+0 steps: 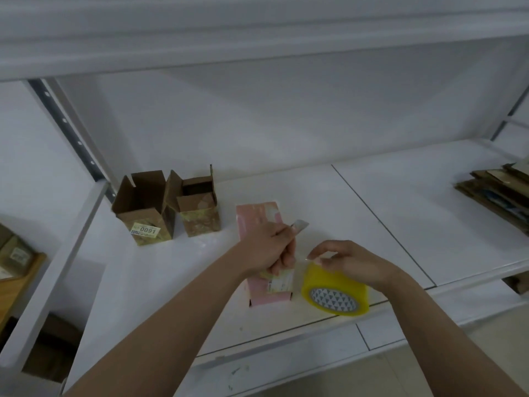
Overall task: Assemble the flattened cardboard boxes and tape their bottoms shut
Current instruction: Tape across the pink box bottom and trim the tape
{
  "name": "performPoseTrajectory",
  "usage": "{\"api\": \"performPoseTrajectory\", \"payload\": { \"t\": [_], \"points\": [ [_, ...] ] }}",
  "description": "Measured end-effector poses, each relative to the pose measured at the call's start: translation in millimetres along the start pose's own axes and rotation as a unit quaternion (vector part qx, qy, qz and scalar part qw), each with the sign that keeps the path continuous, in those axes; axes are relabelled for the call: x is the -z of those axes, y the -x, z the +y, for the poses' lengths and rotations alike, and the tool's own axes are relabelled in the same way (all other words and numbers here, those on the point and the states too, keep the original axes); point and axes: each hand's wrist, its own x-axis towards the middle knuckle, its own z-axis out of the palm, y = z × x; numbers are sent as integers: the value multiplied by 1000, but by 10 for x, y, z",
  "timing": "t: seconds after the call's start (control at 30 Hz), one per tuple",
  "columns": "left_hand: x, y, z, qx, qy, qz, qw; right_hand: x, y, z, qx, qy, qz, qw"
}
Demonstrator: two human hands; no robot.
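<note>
A pink cardboard box (pixel 259 219) lies on the white shelf (pixel 329 210) in front of me. My left hand (pixel 267 249) is over it and grips a utility knife (pixel 300 224), whose blade points up and right. A yellow roll of tape (pixel 333 292) stands just right of the pink box. My right hand (pixel 349 260) rests on top of the roll and pinches the clear free end of the tape near its top edge. Two brown boxes stand open-topped at the back left: a larger one with a 0091 label (pixel 144 209) and a smaller one (pixel 200 213).
A stack of flattened cardboard (pixel 499 189) lies at the right edge of the shelf. A metal upright (pixel 65 127) runs along the left. Another shelf board (pixel 257 38) hangs overhead. More boxes (pixel 17 253) sit lower left, beyond the shelf.
</note>
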Motion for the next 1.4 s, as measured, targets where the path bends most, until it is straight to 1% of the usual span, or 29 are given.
{"api": "performPoseTrajectory", "payload": {
  "t": [0.07, 0.13, 0.17, 0.2, 0.23, 0.37, 0.47, 0.53, 0.7, 0.77, 0.8, 0.93, 1.0, 1.07, 1.13, 1.2, 1.23, 1.27, 1.3, 1.33, 1.37, 1.4],
  "points": [
    [-10, 1, -1, -11, -24, 5, 1000, 33, 39, 25, 15, 11, 1, 1000],
    [-2, 0, -8, -31, -73, 5, 997, 16, -8, 13, 6, 110, 44, 993],
    [4, 3, -10, -39, -91, 5, 995, -3, -30, -26, -6, 171, 57, 984],
    [10, 10, -8, -41, -103, 2, 994, -16, -40, -62, -13, 209, 67, 976],
    [14, 18, 6, -39, -111, -6, 993, -11, -44, -87, -14, 215, 73, 974],
    [22, 26, 90, -20, -169, -60, 984, 113, 80, -42, 13, 105, 71, 992],
    [11, 18, 192, -10, -251, -92, 964, 178, 171, -39, 26, 95, 89, 991],
    [-7, 21, 274, -8, -317, -110, 942, 173, 193, -86, 31, 109, 107, 988],
    [-109, -26, 399, 14, -466, -146, 872, 129, 243, -159, 15, 130, 161, 978],
    [-168, -58, 393, 12, -512, -138, 848, 111, 267, -182, 5, 141, 177, 974],
    [-192, -73, 385, 15, -523, -129, 842, 104, 276, -191, 4, 144, 182, 973],
    [-230, -98, 372, 29, -529, -100, 842, 79, 301, -219, -1, 145, 192, 971],
    [-246, -117, 351, 30, -547, -88, 832, 53, 302, -214, -3, 145, 197, 970],
    [-277, -153, 311, 30, -576, -73, 813, 24, 301, -208, -4, 131, 196, 972],
    [-296, -173, 293, 24, -591, -68, 803, 19, 323, -182, -7, 82, 188, 979],
    [-257, -154, 303, 8, -577, -80, 813, 50, 362, -128, -15, 3, 185, 983],
    [-212, -128, 313, -8, -560, -90, 824, 76, 379, -88, -21, -25, 190, 981],
    [-152, -98, 316, -26, -529, -104, 842, 107, 397, -45, -28, -41, 197, 979],
    [-81, -70, 305, -38, -476, -122, 870, 133, 411, 7, -37, -51, 205, 977],
    [-11, -46, 286, -38, -398, -143, 905, 158, 425, 53, -45, -58, 212, 974],
    [53, -18, 259, -33, -308, -158, 938, 181, 440, 86, -53, -67, 219, 972],
    [93, 11, 230, -27, -215, -158, 963, 203, 451, 112, -58, -78, 223, 970]
  ]
}}
